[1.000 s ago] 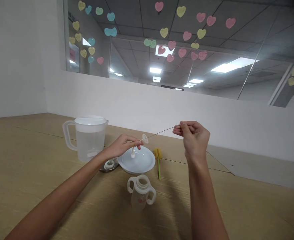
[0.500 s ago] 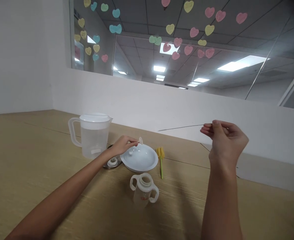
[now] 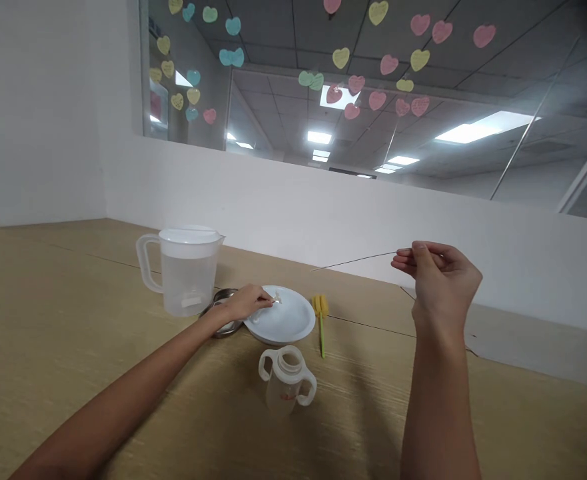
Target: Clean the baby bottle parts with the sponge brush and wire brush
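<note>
My left hand is closed in a pinch on a small translucent bottle nipple, held low over the white bowl. My right hand, raised at the right, pinches one end of a thin wire-like straw brush. Its long shaft points left, with the far end in the air beyond the bowl; the tip's bristles are too fine to make out. Upright in front of the bowl stands a lidless baby bottle with two side handles.
A clear plastic pitcher stands at the back left. Beside the bowl, a metal dish is partly covered by my left hand. A yellow sponge brush with a green handle lies to the bowl's right. Behind the table rises a white wall.
My left hand has lowered the bottle nipple toward the bowl. My right hand has shifted slightly left, and the straw brush's far end has dipped a little.
</note>
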`<move>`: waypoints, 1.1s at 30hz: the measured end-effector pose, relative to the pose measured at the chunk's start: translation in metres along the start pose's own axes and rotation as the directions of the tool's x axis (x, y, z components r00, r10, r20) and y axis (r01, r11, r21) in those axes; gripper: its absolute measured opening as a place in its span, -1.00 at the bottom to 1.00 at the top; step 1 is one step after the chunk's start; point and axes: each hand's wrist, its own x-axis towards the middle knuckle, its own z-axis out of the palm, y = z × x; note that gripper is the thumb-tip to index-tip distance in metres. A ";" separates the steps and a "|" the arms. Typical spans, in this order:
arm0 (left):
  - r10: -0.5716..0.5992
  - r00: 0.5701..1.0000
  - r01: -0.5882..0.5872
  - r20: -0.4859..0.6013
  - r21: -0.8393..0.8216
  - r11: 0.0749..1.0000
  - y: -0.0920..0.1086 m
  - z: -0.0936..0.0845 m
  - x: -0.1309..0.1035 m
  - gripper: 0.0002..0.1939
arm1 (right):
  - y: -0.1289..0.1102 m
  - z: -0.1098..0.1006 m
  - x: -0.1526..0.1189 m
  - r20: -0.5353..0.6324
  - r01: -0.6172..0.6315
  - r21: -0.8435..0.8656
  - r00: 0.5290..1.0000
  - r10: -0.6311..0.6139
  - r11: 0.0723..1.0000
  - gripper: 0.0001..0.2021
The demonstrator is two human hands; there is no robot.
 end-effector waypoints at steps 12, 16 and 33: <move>-0.182 0.982 0.154 0.042 0.368 0.917 0.010 0.008 0.010 -0.89 | 0.003 0.003 0.001 0.100 -0.051 -0.046 0.993 0.055 0.998 -0.87; -0.205 0.977 0.157 0.063 0.442 0.883 0.015 0.020 0.021 -0.93 | 0.005 0.003 0.002 0.106 -0.067 -0.068 0.992 0.074 0.995 -0.87; -0.040 0.979 0.076 0.200 -0.179 0.981 0.005 0.016 0.029 -0.74 | 0.040 0.015 0.000 0.209 -0.160 -0.308 0.950 0.231 0.938 -0.87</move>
